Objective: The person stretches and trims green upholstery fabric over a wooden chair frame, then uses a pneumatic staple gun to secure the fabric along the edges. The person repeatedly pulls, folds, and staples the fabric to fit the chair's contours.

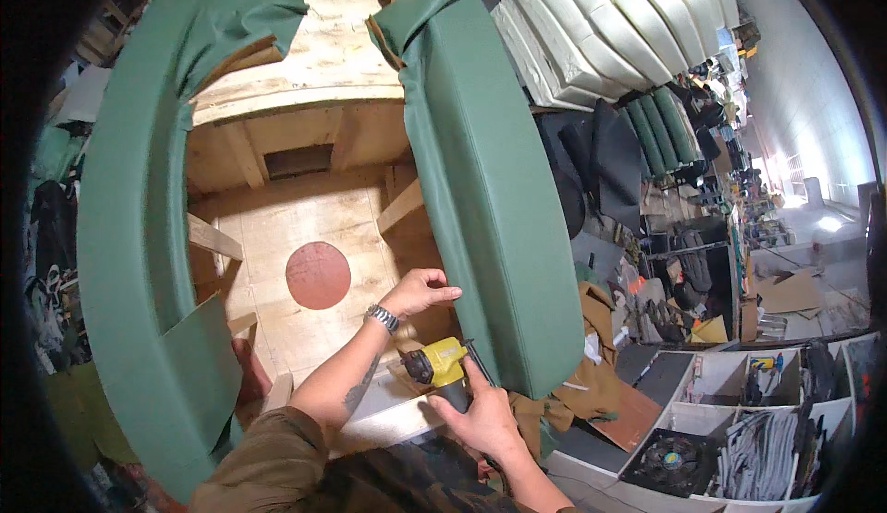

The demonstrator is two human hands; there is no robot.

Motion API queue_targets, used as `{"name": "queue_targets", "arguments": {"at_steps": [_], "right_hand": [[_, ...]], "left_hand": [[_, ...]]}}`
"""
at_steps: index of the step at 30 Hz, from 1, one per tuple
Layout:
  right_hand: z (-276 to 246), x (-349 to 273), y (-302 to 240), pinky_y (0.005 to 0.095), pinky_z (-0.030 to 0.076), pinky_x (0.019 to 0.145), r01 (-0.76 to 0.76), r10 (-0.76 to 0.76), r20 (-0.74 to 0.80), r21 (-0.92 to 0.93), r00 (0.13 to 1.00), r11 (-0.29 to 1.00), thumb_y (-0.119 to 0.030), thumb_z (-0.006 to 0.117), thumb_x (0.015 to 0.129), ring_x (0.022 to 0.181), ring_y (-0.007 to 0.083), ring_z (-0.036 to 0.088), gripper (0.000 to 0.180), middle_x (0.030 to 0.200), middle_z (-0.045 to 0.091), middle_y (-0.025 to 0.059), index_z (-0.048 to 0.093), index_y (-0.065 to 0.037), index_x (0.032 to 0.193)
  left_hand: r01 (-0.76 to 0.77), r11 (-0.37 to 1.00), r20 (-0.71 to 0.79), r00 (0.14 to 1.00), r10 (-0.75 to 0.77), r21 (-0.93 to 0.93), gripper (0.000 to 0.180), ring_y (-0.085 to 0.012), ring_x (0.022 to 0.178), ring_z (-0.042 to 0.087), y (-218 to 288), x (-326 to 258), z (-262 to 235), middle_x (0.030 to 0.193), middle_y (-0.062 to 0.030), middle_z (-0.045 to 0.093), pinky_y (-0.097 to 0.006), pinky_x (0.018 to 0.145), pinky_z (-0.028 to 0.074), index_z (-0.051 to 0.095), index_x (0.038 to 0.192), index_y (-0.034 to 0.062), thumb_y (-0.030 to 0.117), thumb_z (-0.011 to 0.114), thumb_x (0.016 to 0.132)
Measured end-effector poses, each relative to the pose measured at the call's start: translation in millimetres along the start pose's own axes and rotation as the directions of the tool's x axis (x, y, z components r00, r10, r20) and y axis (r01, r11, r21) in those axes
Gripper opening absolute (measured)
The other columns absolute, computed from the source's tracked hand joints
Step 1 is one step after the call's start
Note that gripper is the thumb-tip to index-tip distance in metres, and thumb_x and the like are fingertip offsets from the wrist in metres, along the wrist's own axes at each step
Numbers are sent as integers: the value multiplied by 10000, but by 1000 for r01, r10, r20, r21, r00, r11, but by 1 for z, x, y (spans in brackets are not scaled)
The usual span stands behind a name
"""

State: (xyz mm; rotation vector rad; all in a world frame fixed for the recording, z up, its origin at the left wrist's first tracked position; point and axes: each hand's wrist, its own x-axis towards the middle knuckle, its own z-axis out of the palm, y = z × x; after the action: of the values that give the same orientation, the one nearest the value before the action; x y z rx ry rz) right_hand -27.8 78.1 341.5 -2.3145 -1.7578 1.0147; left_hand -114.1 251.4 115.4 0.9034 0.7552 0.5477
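Observation:
A wooden chair frame stands before me, its two padded arms covered in green leather-like upholstery. At the inner edge of the right padded arm, my left hand pinches the green cover between thumb and fingers. My right hand grips a yellow and black staple gun, whose nose lies against the lower inner edge of that same arm. Loose folds of cover hang at the far top of both arms. On the left stands the other padded arm. A reddish-brown disc shows on the inner wooden panel.
White foam pads are stacked at the far right, with rolled green pieces and black sheets below. A compartmented white tray at the lower right holds grey strips and tools. Brown cloth lies beside the right arm.

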Motion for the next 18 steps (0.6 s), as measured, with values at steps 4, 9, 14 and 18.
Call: {"name": "queue_targets", "arguments": {"at_steps": [4, 9, 14, 18], "right_hand": [[3, 25, -15, 440, 588, 819, -15, 28, 86, -145, 996, 989, -394, 810, 828, 892, 411, 750, 875, 913, 734, 288, 472, 124, 1446], [14, 56, -30, 457, 599, 766, -72, 97, 111, -209, 989, 975, -387, 792, 828, 822, 440, 740, 878, 842, 713, 316, 458, 140, 1445], [21, 77, -38, 496, 598, 679, -71, 119, 116, -358, 986, 931, -383, 780, 836, 711, 448, 727, 869, 759, 691, 318, 452, 136, 1451], [21, 82, -42, 509, 590, 653, -107, 160, 93, -417, 983, 903, -393, 786, 838, 682, 453, 717, 857, 731, 685, 306, 460, 133, 1432]], "left_hand": [[-81, 988, 93, 991, 94, -132, 200, -106, 879, 707, -9, 13, -4, 927, -31, 751, -269, 748, 557, 689, 938, 39, 203, 804, 931], [1, 938, 213, 974, 78, -347, 172, -109, 873, 696, -27, 33, -8, 929, -34, 745, -268, 767, 564, 675, 925, 15, 133, 801, 924], [15, 963, 308, 949, 71, -270, 192, -92, 813, 668, -33, 49, -16, 890, -24, 740, -258, 740, 550, 683, 917, 20, 150, 825, 901], [-28, 990, 351, 933, 77, -142, 231, -80, 799, 648, -36, 57, -20, 877, -12, 740, -257, 738, 530, 714, 906, 25, 207, 852, 878]]}}
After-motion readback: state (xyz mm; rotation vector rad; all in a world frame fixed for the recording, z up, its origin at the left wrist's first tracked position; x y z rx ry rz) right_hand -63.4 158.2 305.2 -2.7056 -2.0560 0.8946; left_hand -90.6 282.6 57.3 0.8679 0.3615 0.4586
